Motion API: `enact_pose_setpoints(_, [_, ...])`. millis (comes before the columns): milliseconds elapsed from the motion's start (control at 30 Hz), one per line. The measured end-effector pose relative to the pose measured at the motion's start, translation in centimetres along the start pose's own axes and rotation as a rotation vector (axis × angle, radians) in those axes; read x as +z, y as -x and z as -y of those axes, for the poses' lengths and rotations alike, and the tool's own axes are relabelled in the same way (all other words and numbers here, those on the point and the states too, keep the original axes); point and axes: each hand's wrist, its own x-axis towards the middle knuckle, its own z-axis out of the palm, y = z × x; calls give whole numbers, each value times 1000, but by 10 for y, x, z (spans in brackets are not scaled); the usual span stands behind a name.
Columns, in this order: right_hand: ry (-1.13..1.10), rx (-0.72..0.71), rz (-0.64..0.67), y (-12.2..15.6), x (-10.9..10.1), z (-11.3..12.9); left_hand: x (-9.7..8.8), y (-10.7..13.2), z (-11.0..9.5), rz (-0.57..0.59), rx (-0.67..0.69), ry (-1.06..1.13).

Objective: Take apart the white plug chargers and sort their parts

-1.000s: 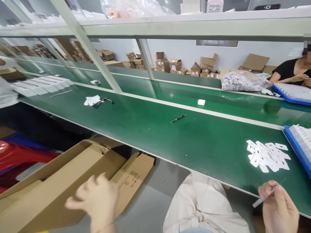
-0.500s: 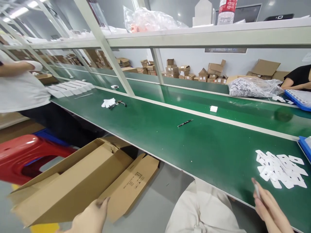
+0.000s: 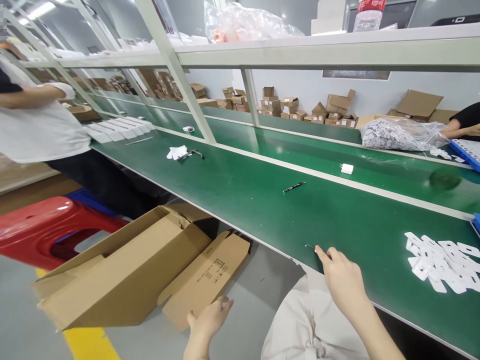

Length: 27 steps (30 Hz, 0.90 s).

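Low in front of the table, my left hand [image 3: 212, 318] hangs over the flap of a cardboard box [image 3: 210, 277], fingers bent and apart, with nothing seen in it. My right hand [image 3: 341, 275] is at the table's near edge, index finger pointing forward and the other fingers curled. A thin, small sliver [image 3: 309, 246] shows at its fingertip; its kind is too small to tell. Right of this hand lies a loose pile of flat white plastic pieces [image 3: 442, 262] with cut-outs. A black pen-like stick [image 3: 294, 187] lies farther back on the green table [image 3: 240, 200].
White charger-like block [image 3: 347, 169] sits beyond the pale divider strip. Pliers [image 3: 192, 155] lie beside a white piece [image 3: 176, 152]. Left stand a red stool [image 3: 56, 225] and a person [image 3: 41, 115]. A bag of white parts [image 3: 401, 134] is at the far right, near another person's arm [image 3: 463, 127].
My right hand has moved left, away from the white pile, to the table's near edge. My left hand has moved right and its fingers have spread. The view has shifted slightly.
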Motion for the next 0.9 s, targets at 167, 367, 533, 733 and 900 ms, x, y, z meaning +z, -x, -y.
enact_pose_setpoints(167, [-24,22,97,-6,-7,-1,-3,3,7,114,-47,29])
enact_pose_setpoints(367, [-36,45,125,-10,-8,0,3,-7,5,154,-59,40])
enact_pose_setpoints(533, [-66,36,148,-9,-6,2,13,-14,5,150,-47,51])
enact_pose_setpoints(733, [-143,36,159,-6,-4,5,17,-15,7,157,-41,58])
enact_pose_setpoints(900, [-283,-47,108,-2,0,12,15,-11,9,165,-50,61])
